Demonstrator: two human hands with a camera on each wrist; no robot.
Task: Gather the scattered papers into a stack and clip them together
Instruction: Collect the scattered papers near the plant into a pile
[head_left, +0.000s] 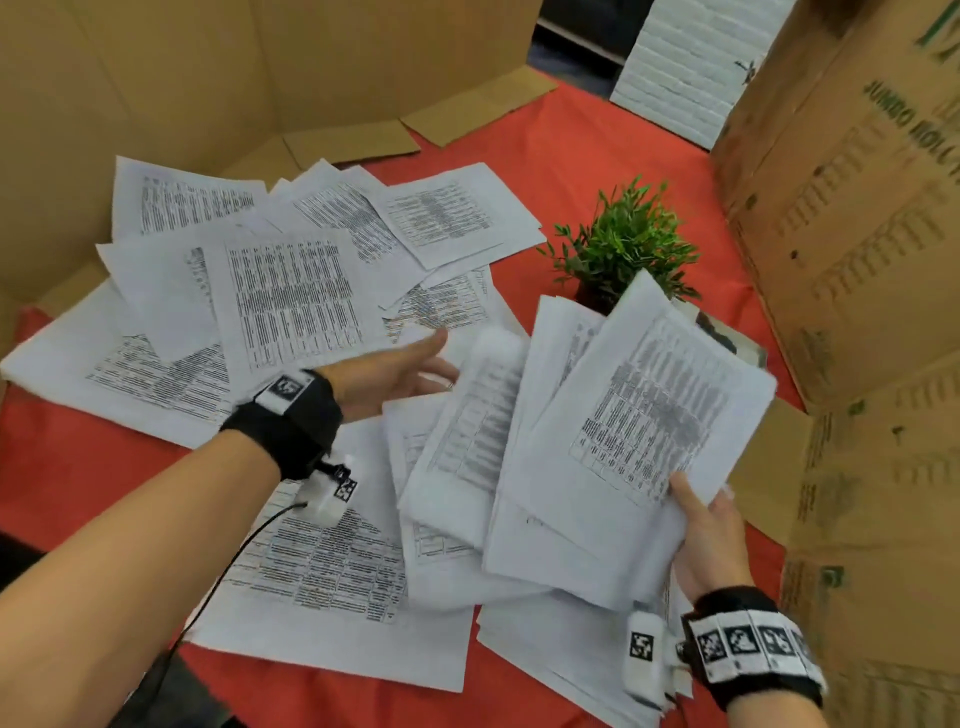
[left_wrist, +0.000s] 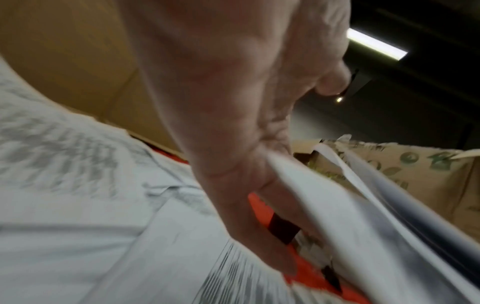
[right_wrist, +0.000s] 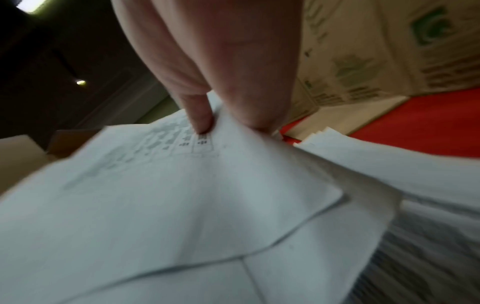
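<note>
Right hand (head_left: 710, 535): thumb on top and fingers beneath pinch the near corner of a fanned bundle of white printed sheets (head_left: 644, 415), held raised and tilted; exact sheet count not readable, at least four edges show.

Left hand (head_left: 395, 375): fingers extended and relaxed, touching the left edge of that bundle; whether it grips a sheet cannot be told.

Loose white printed sheets (head_left: 291, 296) lie overlapped on the red tablecloth (head_left: 78, 467) beyond and below the left hand; roughly ten, count uncertain. Table text too blurred to read.

One small green artificial plant in a dark pot (head_left: 623, 244) stands just beyond the held bundle.

Brown printed cardboard box (head_left: 857, 208) right of the right hand; "JUMBO" legible upside down, rest unreadable.
</note>
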